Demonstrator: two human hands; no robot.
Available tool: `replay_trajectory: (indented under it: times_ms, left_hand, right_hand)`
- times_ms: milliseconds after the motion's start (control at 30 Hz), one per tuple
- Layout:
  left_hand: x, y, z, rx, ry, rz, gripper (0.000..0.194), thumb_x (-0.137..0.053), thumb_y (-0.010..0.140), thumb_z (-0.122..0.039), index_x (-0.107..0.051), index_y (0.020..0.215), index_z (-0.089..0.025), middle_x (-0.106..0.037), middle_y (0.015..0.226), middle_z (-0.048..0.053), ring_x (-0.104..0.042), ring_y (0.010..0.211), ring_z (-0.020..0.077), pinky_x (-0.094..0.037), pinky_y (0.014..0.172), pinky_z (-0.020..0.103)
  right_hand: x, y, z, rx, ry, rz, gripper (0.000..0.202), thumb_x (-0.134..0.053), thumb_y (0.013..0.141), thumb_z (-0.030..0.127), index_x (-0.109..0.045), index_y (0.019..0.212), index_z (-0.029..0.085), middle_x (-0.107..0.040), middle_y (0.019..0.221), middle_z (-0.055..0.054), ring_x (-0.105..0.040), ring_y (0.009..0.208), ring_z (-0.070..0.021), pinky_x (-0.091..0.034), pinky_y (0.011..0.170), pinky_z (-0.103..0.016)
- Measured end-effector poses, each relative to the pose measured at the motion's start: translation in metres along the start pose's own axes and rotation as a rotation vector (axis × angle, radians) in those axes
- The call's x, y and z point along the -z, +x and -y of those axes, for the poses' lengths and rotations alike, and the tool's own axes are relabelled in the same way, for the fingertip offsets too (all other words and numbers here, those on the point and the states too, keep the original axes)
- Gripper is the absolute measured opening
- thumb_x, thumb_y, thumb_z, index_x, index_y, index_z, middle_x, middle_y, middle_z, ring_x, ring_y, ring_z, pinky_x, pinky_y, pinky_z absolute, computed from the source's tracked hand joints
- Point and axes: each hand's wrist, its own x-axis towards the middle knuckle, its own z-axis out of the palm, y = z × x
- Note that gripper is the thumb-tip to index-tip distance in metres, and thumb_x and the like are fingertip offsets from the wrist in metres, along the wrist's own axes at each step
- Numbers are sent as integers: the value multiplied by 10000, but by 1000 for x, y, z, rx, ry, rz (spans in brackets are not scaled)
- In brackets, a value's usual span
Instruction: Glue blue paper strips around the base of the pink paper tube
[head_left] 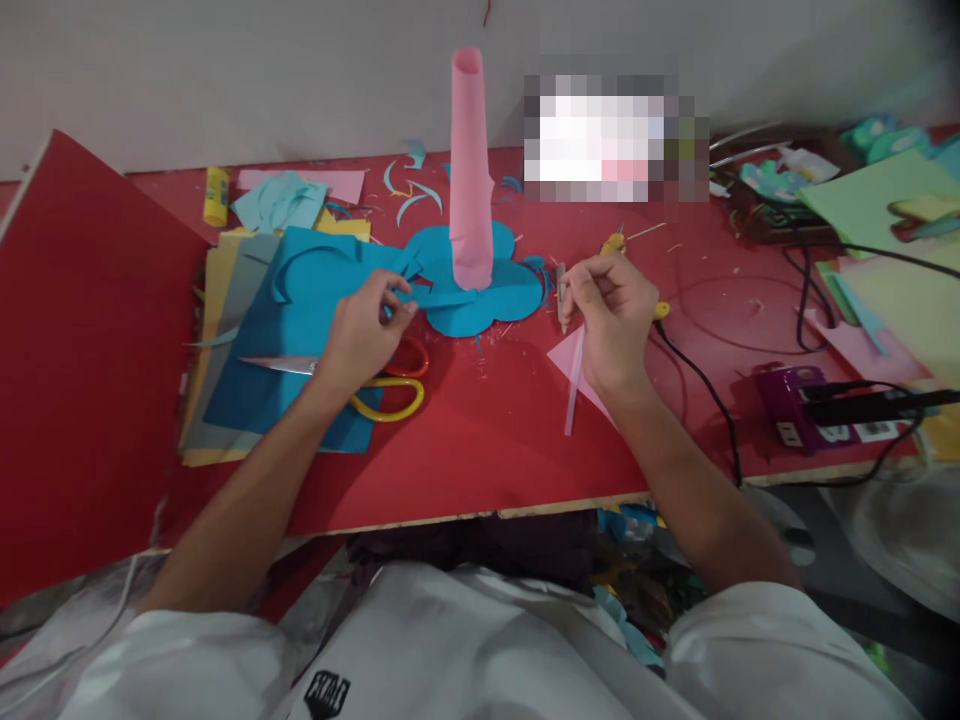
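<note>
Blue strip, apparently against left grip

A: We log the paper tube as plain pale pink. The lobed paper?
B: Solid bright blue, we agree. Tabletop: red.
A: Scissors: we record silvery blades, one yellow loop, one red-orange.
B: Stacked sheets, as we read them: blue, grey, yellow.
A: The box?
B: We note purple, white markings.
A: Shirt?
B: We enter white with a black printed emblem. Cable: black.
</note>
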Motion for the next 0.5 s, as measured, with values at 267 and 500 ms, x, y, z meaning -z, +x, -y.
replay_trajectory:
  times_ms: [267,500]
  left_hand:
    - [21,-2,11,149,523,-42,306,-664,986,-472,-662,1094,-186,-700,1189,176,-622,1241,417,-486,985,538]
    - [14,7,27,154,420,-77,154,-664,946,-342,-628,1021,-212,-746,1048,140,-698,1078,367,-526,946,487]
  right_hand:
    - [1,0,1,24,-25,23,388,-606,1021,688,-719,1006,317,-571,636,13,-588,584,-178,-515,549,-355]
    - [-4,-2,15,23,63,16,336,-695,1008,580,-674,849,285,-546,608,47,-514,516,-131,-454,508,-318]
